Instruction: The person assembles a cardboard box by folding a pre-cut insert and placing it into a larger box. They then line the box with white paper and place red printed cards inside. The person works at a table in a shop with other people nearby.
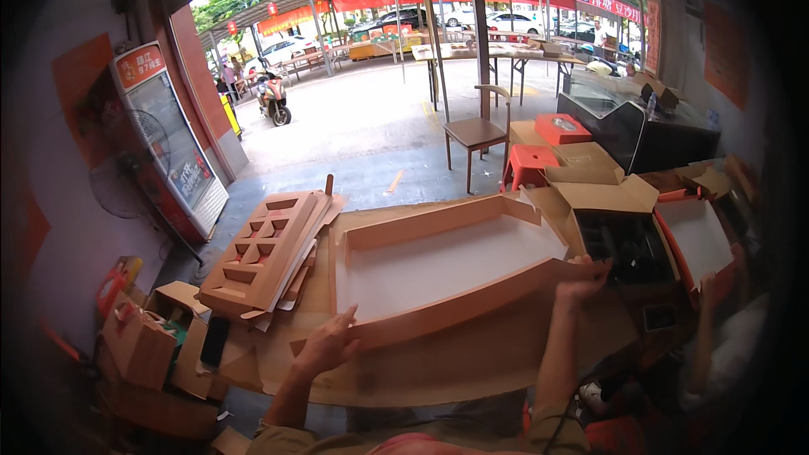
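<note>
A long, shallow cardboard box (455, 254), white inside with orange-brown walls, lies in front of me on the table. Its near wall tilts outward, and flaps stick out at both near corners. My left hand (329, 343) is by the near left corner, fingers apart and touching the outside of the near wall. At the near right corner, my right hand (580, 281) has its fingers curled on the end flap of that wall. To the left sits a stack of folded cardboard inserts (263, 254) with square openings in the top one.
A dark phone (215, 342) lies at the table's left edge, beside open cartons (143, 345). On the right stand an open carton (611, 195) with black contents and another white-lined box (698, 234), where a co-worker's hand (719, 280) reaches. Beyond are a chair (478, 132) and red stool (531, 158).
</note>
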